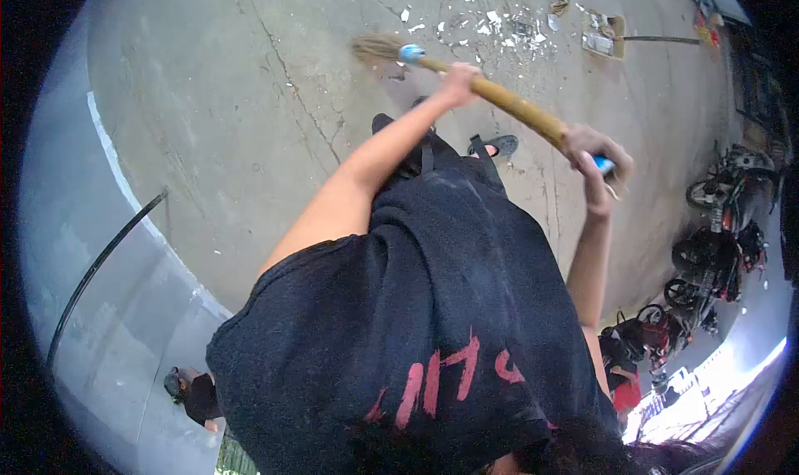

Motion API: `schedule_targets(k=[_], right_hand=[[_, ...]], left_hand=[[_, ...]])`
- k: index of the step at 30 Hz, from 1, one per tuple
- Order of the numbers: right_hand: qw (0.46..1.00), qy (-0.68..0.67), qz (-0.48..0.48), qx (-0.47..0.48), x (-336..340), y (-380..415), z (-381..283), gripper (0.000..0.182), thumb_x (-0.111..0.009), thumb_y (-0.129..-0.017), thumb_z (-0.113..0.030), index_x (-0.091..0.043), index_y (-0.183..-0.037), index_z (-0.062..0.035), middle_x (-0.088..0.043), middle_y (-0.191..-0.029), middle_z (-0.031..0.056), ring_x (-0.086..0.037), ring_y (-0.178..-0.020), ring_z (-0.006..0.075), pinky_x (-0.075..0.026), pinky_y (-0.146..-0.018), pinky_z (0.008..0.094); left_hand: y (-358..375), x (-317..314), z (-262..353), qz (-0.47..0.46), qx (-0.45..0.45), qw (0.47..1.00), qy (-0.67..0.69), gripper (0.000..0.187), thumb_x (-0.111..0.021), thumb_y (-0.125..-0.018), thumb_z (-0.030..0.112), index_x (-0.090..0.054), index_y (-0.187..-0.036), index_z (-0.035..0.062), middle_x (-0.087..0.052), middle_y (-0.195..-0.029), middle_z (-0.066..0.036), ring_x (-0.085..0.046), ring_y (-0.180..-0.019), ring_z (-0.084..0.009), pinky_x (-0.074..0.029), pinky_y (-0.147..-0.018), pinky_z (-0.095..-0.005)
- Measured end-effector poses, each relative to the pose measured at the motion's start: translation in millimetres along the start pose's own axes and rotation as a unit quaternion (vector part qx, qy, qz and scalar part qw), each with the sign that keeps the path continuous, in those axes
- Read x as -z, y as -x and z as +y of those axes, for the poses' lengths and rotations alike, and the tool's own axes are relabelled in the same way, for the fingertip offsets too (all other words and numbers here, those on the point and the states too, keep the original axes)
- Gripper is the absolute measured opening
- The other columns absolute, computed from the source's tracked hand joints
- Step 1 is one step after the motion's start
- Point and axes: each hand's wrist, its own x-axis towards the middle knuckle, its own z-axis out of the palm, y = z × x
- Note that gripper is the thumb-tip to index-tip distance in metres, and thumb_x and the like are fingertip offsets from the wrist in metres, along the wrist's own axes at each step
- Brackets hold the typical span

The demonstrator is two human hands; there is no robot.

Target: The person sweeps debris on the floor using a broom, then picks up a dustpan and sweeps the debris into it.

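Note:
A broom (516, 107) with a thick yellowish-brown handle slants across the view, held low over the concrete floor. Its bristle head (377, 48) is at the upper left, smeared by motion, with a blue band where it joins the handle. My left hand (460, 85) is wrapped around the lower handle, near that band. Around the top end, close to a blue patch, my right hand (601, 160) is closed. Scattered white fragments (497, 27) lie on the floor beyond the broom head, to its right.
A scoop-like container (615, 44) with a long handle sits beyond the fragments, holding white pieces. Parked motorcycles (707, 242) line the right side. A person (200, 396) is at lower left, another (620, 375) at lower right. A curved black pipe (100, 263) is by the left wall.

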Motion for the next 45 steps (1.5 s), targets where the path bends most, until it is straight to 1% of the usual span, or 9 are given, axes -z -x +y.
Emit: schedule_targets(k=[2, 8, 15, 17, 21, 27, 38, 43, 45], right_hand=[[0.999, 0.048, -0.02, 0.014, 8, 1, -32, 0.011, -0.05, -0.067, 0.0, -0.044, -0.059, 0.0029, -0.047, -0.055, 0.01, -0.049, -0.055, 0.0214, -0.043, -0.068, 0.0376], [0.992, 0.116, 0.036, 0.035, 4, 16, -75, 0.008, -0.052, -0.062, -0.002, -0.046, -0.057, 0.0011, -0.047, -0.053, 0.0092, -0.049, -0.054, 0.0217, -0.043, -0.071, 0.0407], [0.989, 0.001, 0.074, 0.131, 40, 33, -95, 0.014, -0.05, -0.064, -0.011, -0.041, -0.059, -0.0015, -0.043, -0.049, 0.0069, -0.042, -0.046, 0.0201, -0.041, -0.062, 0.0403], [0.989, -0.042, 0.052, 0.13, 43, 31, -87, 0.015, -0.05, -0.066, -0.013, -0.04, -0.06, -0.002, -0.042, -0.048, 0.0063, -0.041, -0.045, 0.0194, -0.04, -0.06, 0.0398], [0.987, -0.111, 0.108, 0.032, 11, 33, -33, 0.013, -0.048, -0.071, -0.01, -0.041, -0.062, -0.0042, -0.04, -0.051, 0.0042, -0.041, -0.049, 0.018, -0.04, -0.066, 0.041], [0.996, -0.088, -0.033, -0.008, -30, 26, -41, 0.01, -0.051, -0.06, 0.001, -0.045, -0.053, 0.0026, -0.046, -0.05, 0.01, -0.048, -0.049, 0.0221, -0.043, -0.056, 0.0331], [0.987, 0.157, 0.018, 0.032, -8, 34, -85, 0.011, -0.052, -0.052, -0.002, -0.041, -0.052, -0.001, -0.044, -0.049, 0.0078, -0.048, -0.048, 0.0229, -0.043, -0.057, 0.0337], [0.982, 0.169, 0.036, 0.077, 8, 25, -114, 0.014, -0.055, -0.056, -0.007, -0.042, -0.052, -0.0014, -0.043, -0.046, 0.0074, -0.048, -0.044, 0.022, -0.043, -0.053, 0.0337], [0.987, 0.066, 0.019, 0.144, 24, 27, -120, 0.018, -0.055, -0.059, -0.01, -0.04, -0.052, -0.0032, -0.043, -0.044, 0.0067, -0.045, -0.039, 0.0206, -0.043, -0.049, 0.0341]], left_hand=[[-16, -35, 23, 0.144, -0.122, 0.981, 0.04, 0.025, -0.07, -0.052, 0.021, -0.055, -0.069, 0.0098, -0.056, -0.073, -0.011, -0.054, -0.073, -0.0292, -0.041, -0.065, -0.039], [-51, -24, 97, 0.026, -0.176, 0.973, 0.145, 0.023, -0.068, -0.052, 0.019, -0.053, -0.067, 0.0111, -0.055, -0.069, -0.007, -0.055, -0.073, -0.0283, -0.038, -0.058, -0.0431], [-11, 31, 147, 0.013, -0.128, 0.987, 0.095, 0.024, -0.066, -0.053, 0.016, -0.053, -0.071, 0.0101, -0.056, -0.072, -0.009, -0.055, -0.077, -0.03, -0.037, -0.059, -0.0438], [9, 49, 138, -0.056, -0.067, 0.995, 0.044, 0.025, -0.066, -0.052, 0.015, -0.053, -0.074, 0.0094, -0.056, -0.072, -0.01, -0.055, -0.077, -0.0315, -0.038, -0.062, -0.0434], [54, 43, 70, -0.026, -0.009, 1.0, -0.006, 0.027, -0.065, -0.051, 0.015, -0.054, -0.075, 0.0086, -0.056, -0.071, -0.01, -0.054, -0.076, -0.0319, -0.041, -0.067, -0.041], [81, 33, 53, -0.06, 0.034, 0.997, -0.022, 0.027, -0.066, -0.053, 0.018, -0.055, -0.076, 0.0107, -0.055, -0.078, -0.007, -0.053, -0.082, -0.0279, -0.038, -0.063, -0.0429], [-27, -49, 126, -0.02, -0.121, 0.985, 0.124, 0.023, -0.067, -0.056, 0.024, -0.052, -0.071, 0.0133, -0.053, -0.073, -0.006, -0.053, -0.078, -0.0263, -0.036, -0.064, -0.046], [-33, -28, 161, -0.009, -0.163, 0.98, 0.116, 0.023, -0.067, -0.055, 0.022, -0.053, -0.07, 0.0128, -0.054, -0.071, -0.005, -0.054, -0.077, -0.0264, -0.036, -0.064, -0.0458], [-19, -9, 172, -0.004, -0.161, 0.977, 0.138, 0.023, -0.067, -0.055, 0.022, -0.053, -0.069, 0.0124, -0.055, -0.07, -0.005, -0.054, -0.077, -0.0264, -0.036, -0.064, -0.0461]])
